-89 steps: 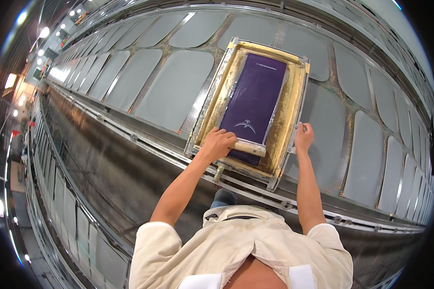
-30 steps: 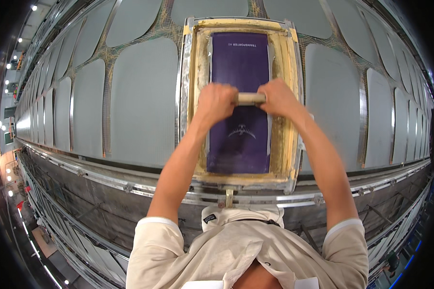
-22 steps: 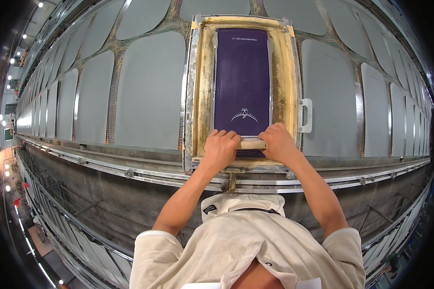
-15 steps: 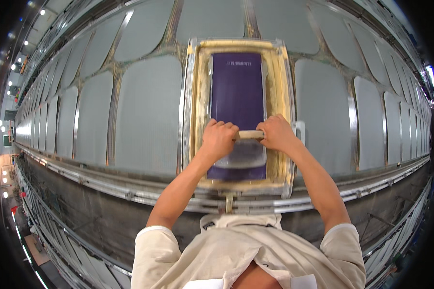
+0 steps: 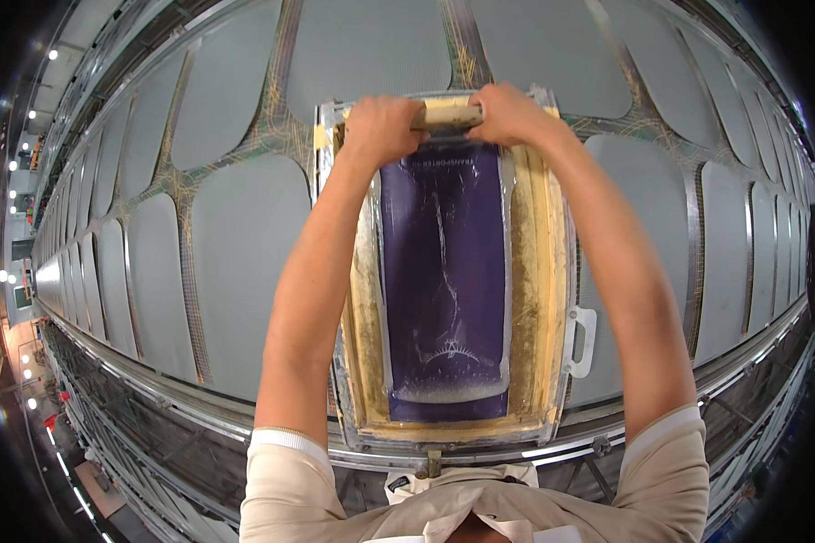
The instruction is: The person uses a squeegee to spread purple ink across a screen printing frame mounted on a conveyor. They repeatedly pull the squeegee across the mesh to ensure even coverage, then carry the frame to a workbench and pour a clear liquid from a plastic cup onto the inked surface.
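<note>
The squeegee (image 5: 450, 117), around the frame's middle half a second ago, now sits at its far end, so this push looks nearly complete. Fingers of the left hand (image 5: 380, 129) and right hand (image 5: 507, 114) wrap its ends. The frame (image 5: 544, 271), over grey panels (image 5: 244, 262), holds a purple screen (image 5: 483, 262) with a whitish, wet-looking band (image 5: 453, 394) near its lower edge.

Room over purple screen (image 5: 475, 262); frame (image 5: 540, 299) bars sides.

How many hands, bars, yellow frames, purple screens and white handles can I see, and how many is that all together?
Hands: 2, left hand and right hand
Bar: 1
Yellow frame: 1
Purple screen: 1
White handle: 1
Total: 6
</note>
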Action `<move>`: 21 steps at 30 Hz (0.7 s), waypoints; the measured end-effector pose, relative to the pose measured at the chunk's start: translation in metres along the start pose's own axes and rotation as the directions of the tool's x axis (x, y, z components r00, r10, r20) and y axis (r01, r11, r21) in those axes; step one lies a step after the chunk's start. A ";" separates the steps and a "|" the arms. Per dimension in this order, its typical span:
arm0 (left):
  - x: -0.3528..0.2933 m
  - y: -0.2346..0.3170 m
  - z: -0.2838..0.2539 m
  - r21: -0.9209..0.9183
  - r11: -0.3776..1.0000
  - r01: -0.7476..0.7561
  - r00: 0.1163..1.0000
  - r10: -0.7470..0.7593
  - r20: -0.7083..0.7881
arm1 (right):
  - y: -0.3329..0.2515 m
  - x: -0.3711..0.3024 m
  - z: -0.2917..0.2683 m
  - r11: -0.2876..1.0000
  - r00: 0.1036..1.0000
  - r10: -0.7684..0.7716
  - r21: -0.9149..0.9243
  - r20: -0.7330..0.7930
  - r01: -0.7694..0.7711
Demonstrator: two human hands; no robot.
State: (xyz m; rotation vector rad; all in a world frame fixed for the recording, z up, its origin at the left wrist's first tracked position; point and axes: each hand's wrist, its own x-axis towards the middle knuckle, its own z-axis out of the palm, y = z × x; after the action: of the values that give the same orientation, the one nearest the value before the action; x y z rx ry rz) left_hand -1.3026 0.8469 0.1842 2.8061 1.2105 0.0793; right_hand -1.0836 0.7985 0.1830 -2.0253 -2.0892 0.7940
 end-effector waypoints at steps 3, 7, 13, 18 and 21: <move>-0.007 0.003 0.003 -0.039 0.999 -0.024 0.998 0.022 -0.063 | -0.002 -0.005 0.009 0.999 1.000 0.021 0.037 0.022 -0.022; -0.051 0.023 -0.001 -0.056 0.998 0.013 0.999 -0.011 0.044 | -0.009 -0.045 0.029 0.996 0.995 -0.084 -0.011 -0.051 0.084; -0.179 0.074 0.007 -0.173 0.982 -0.079 0.995 0.068 -0.072 | -0.045 -0.166 0.080 0.990 0.990 -0.138 0.020 -0.014 0.139; -0.308 0.140 0.010 -0.231 0.970 -0.070 0.995 0.052 -0.079 | -0.080 -0.293 0.132 0.988 0.987 -0.154 -0.020 0.044 0.155; -0.373 0.172 0.014 -0.224 0.973 -0.062 0.994 0.040 -0.099 | -0.097 -0.355 0.157 0.982 0.980 -0.176 -0.058 0.090 0.181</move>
State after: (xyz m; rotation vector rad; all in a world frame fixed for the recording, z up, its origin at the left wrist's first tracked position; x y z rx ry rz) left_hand -1.4328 0.4568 0.1822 2.6598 1.0711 0.3348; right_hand -1.2060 0.4171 0.1865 -1.8309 -2.3333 0.8024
